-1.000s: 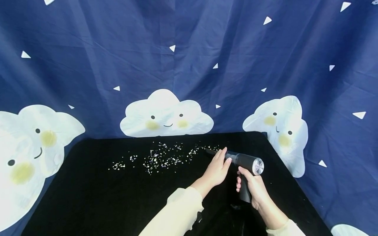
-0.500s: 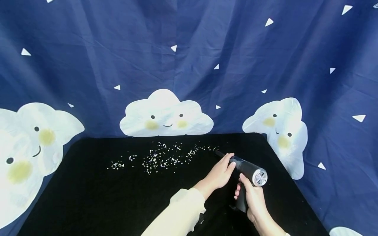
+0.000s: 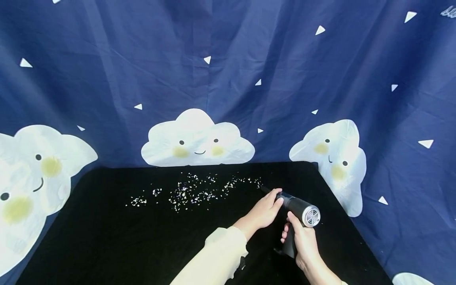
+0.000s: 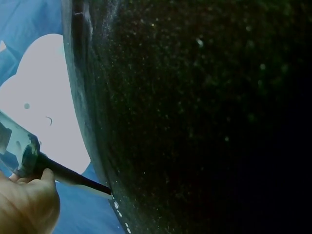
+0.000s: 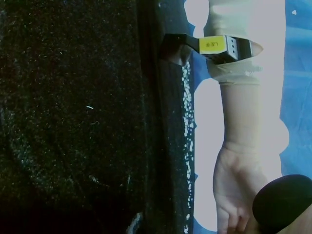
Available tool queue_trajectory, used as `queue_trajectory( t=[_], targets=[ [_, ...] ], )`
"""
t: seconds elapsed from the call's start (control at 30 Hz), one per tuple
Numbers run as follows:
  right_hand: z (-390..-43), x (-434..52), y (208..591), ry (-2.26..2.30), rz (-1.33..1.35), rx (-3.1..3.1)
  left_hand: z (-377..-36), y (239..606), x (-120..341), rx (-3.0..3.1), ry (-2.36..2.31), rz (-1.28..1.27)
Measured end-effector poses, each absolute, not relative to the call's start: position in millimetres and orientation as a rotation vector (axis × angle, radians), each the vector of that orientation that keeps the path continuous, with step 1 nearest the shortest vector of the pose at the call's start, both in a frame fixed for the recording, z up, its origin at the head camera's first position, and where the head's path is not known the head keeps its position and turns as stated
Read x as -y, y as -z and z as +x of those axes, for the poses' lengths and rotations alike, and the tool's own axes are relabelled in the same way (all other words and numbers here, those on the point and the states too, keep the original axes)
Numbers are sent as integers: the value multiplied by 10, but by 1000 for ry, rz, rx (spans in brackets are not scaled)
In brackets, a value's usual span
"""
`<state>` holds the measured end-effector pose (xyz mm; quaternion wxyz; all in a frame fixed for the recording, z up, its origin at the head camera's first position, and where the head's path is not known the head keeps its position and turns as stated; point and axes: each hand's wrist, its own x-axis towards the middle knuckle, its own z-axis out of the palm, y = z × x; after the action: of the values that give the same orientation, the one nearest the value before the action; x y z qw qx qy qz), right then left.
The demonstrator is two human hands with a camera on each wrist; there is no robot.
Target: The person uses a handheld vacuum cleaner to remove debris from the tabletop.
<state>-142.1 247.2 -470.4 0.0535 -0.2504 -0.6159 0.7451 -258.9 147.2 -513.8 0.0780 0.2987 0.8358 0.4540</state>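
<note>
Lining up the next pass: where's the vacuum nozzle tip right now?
In the head view, the nozzle tip sits right of centre on the black table, at the right end of the scattered paper scraps.

A dark blue backdrop cloth [image 3: 228, 59] hangs behind and to both sides of the counter [image 3: 107, 237], which is covered in black. The cloth is printed with small white triangles and smiling white clouds with yellow cheeks: one cloud [image 3: 197, 138] directly behind the counter's far edge, one [image 3: 333, 158] at the right corner, and a larger one [image 3: 32, 178] at the left. The cloth falls in soft vertical folds.
</note>
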Motion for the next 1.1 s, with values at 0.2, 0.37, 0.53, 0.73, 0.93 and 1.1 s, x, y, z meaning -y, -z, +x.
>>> queue_trajectory(
  t=[0.2, 0.37, 0.53, 0.73, 0.93, 1.1],
  targets=[
    [-1464, -2468, 4714, -2271, -754, 1868, -2629, 5142, -1461, -2519, -1358, 908],
    [-1503, -2466, 4712, -2287, -743, 1882, -2648, 5144, -1448, -2539, -1353, 892],
    [-1524, -2475, 4708, -2303, -755, 1868, -2647, 5123, -1442, -2535, -1362, 873],
    [-1520, -2482, 4716, -2288, -763, 1865, -2638, 5104, -1463, -2506, -1371, 847],
    [-1516, -2439, 4755, -2215, -786, 1898, -2642, 5102, -1492, -2493, -1379, 823],
    [-1523, -2402, 4784, -2179, -775, 1916, -2658, 5111, -1532, -2498, -1404, 791]
  ],
)
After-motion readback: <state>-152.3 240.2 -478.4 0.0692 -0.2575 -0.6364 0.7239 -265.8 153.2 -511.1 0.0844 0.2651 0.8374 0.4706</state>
